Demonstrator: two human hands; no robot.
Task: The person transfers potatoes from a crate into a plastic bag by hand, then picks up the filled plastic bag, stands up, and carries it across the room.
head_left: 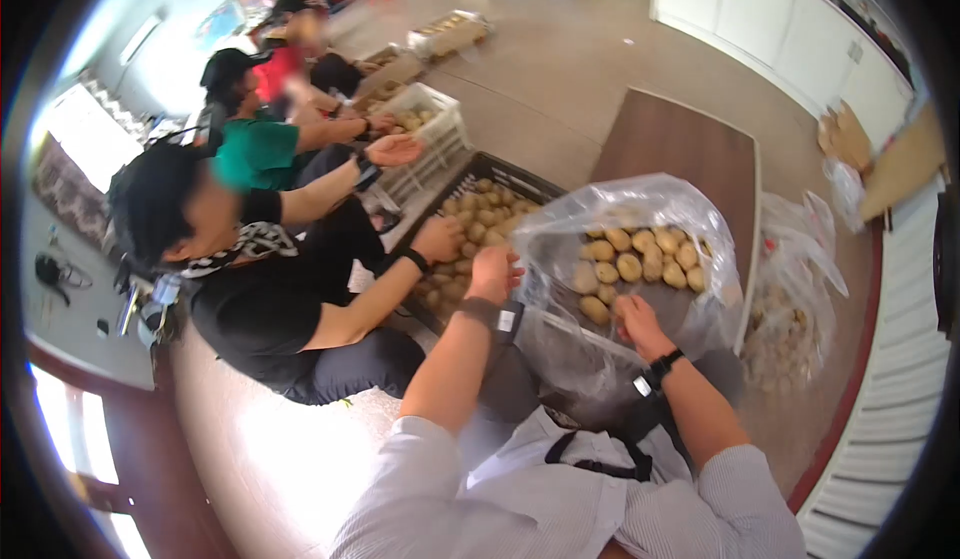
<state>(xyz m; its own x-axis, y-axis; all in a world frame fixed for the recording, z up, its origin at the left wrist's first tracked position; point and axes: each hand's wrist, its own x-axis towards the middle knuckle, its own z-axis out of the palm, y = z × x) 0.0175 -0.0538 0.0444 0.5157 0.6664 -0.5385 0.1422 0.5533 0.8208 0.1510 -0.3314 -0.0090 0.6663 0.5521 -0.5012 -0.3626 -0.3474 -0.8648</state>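
Observation:
A clear plastic bag [690, 194] lies spread open in front of me, with several potatoes [650, 259] inside it. My left hand [493, 275] is at the bag's left edge, beside a dark crate [488, 166] of potatoes. Its fingers are partly spread, and no potato shows in them. Inside the near part of the bag, my right hand [640, 325] has its fingers curled, close to the nearest potato [595, 309]. Whatever those fingers hold, if anything, is hidden.
A brown tabletop [680, 139] extends beyond the bag. On the right, another plastic bag [790, 329] of potatoes rests on the floor. To my left, a person in black [270, 299] reaches into the dark crate. Farther along, more people sit by a white crate [440, 144] and boxes.

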